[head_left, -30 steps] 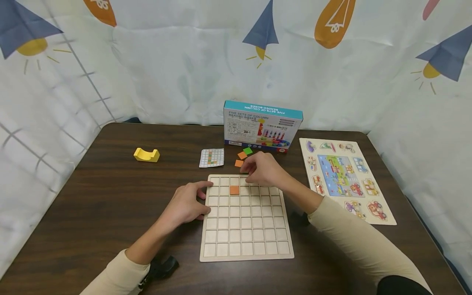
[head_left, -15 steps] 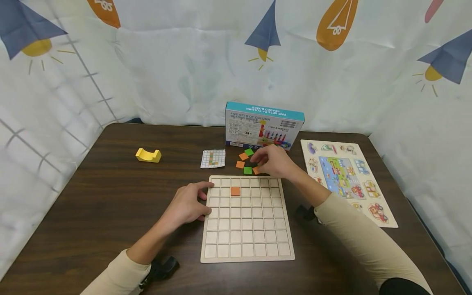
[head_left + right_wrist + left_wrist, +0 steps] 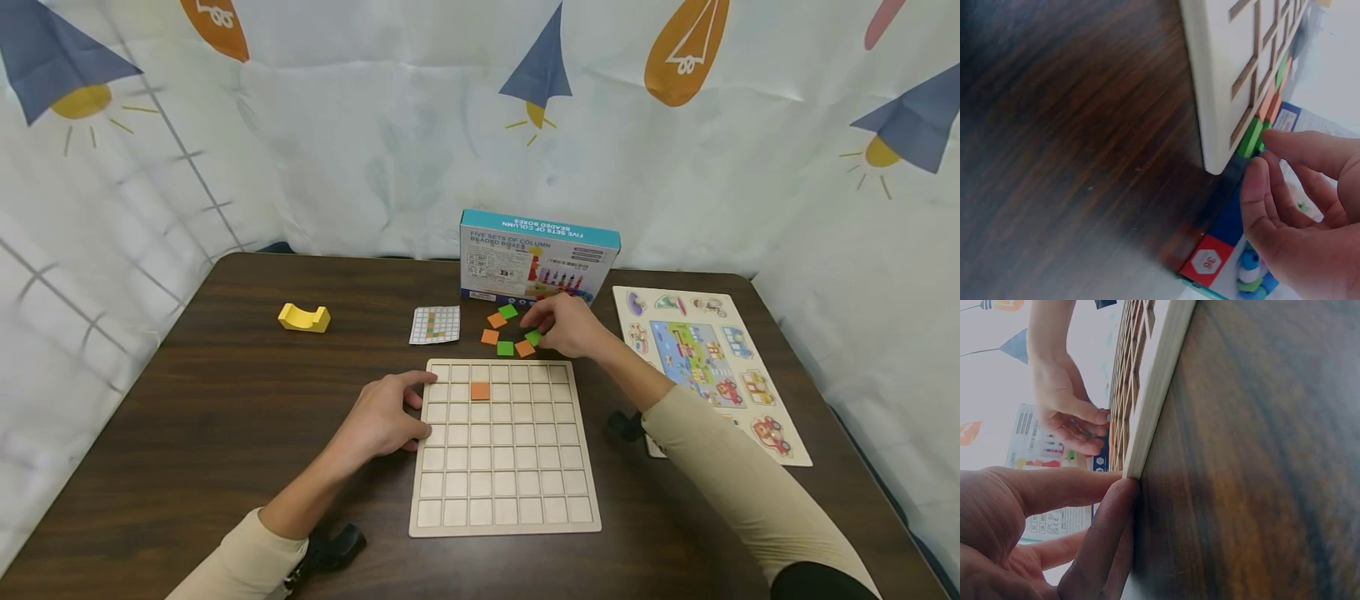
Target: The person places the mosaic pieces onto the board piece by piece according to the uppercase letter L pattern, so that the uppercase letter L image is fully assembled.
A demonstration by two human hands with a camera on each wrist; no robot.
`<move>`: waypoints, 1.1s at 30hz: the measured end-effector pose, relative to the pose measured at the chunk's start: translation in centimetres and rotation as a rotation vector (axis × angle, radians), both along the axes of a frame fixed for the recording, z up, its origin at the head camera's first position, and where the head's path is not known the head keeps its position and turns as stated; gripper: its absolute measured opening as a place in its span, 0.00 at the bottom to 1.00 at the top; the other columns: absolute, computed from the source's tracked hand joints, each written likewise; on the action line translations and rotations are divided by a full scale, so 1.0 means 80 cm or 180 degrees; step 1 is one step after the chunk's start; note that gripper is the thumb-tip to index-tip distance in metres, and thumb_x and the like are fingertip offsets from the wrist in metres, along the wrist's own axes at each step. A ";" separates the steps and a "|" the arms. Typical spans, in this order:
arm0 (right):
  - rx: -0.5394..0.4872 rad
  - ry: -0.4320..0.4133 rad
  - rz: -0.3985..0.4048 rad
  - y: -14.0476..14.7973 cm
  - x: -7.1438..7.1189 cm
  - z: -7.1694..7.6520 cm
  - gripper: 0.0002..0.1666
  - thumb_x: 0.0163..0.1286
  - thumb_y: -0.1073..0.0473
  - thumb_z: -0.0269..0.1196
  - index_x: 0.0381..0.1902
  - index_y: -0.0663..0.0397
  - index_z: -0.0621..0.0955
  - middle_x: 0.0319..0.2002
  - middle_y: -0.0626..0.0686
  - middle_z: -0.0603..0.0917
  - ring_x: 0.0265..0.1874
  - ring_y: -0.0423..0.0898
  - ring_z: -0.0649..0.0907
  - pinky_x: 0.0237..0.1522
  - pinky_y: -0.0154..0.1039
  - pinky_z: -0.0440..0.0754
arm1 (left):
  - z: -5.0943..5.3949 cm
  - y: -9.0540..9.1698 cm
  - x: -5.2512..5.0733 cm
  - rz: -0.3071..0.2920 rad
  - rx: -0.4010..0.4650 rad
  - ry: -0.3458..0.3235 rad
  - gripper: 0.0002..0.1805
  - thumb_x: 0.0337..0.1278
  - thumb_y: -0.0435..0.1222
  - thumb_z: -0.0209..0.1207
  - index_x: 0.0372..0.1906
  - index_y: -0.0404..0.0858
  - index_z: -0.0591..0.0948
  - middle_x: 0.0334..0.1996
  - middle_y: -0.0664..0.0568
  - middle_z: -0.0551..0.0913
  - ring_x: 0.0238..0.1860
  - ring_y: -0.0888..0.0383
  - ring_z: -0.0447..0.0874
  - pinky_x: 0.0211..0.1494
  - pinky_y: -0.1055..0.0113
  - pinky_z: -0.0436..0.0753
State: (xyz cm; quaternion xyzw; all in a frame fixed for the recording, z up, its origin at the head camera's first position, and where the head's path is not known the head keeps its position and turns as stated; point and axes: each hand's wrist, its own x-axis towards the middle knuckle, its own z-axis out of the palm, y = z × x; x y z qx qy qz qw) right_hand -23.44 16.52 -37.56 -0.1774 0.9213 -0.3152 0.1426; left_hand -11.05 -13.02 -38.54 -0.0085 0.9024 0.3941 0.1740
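Observation:
A pale wooden grid board [image 3: 516,482] lies flat, with one orange tile [image 3: 480,391] in its second row. My left hand [image 3: 382,414] touches the board's left edge with spread fingers; the left wrist view shows fingertips against that rim [image 3: 1155,394]. Beyond the far edge, my right hand [image 3: 568,327] is bent over loose tiles, its fingertips beside a green tile [image 3: 533,337]. An orange tile [image 3: 524,348] and another green tile [image 3: 506,348] lie nearby. In the right wrist view, a small gap separates thumb and finger, with green tiles [image 3: 1250,138] just past them.
A small card with a coloured grid pattern [image 3: 435,325] lies behind the board. A cardboard box [image 3: 537,257] stands at the back. A yellow curved block [image 3: 303,318] is at the left, and a picture puzzle board [image 3: 697,358] at the right, partly under the right sleeve.
My right hand has moved from the board's far edge back and right over the loose tiles, uncovering several of them. The left hand stays at the board's edge.

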 end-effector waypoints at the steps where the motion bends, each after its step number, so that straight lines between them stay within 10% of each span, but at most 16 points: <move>1: 0.0016 -0.0001 -0.0005 0.001 -0.001 -0.001 0.19 0.60 0.73 0.69 0.49 0.57 0.89 0.50 0.58 0.89 0.48 0.54 0.87 0.51 0.48 0.88 | 0.000 0.000 0.000 -0.0005 0.0002 0.0008 0.39 0.45 0.23 0.72 0.68 0.42 0.79 0.43 0.43 0.81 0.17 0.60 0.85 0.24 0.66 0.87; 33: 0.0216 0.0110 0.0003 0.006 -0.005 -0.010 0.15 0.63 0.69 0.71 0.48 0.57 0.90 0.50 0.57 0.90 0.46 0.52 0.89 0.51 0.48 0.89 | -0.001 -0.001 -0.001 -0.0013 0.0079 -0.0054 0.39 0.45 0.23 0.72 0.68 0.42 0.78 0.44 0.43 0.79 0.18 0.58 0.85 0.24 0.65 0.88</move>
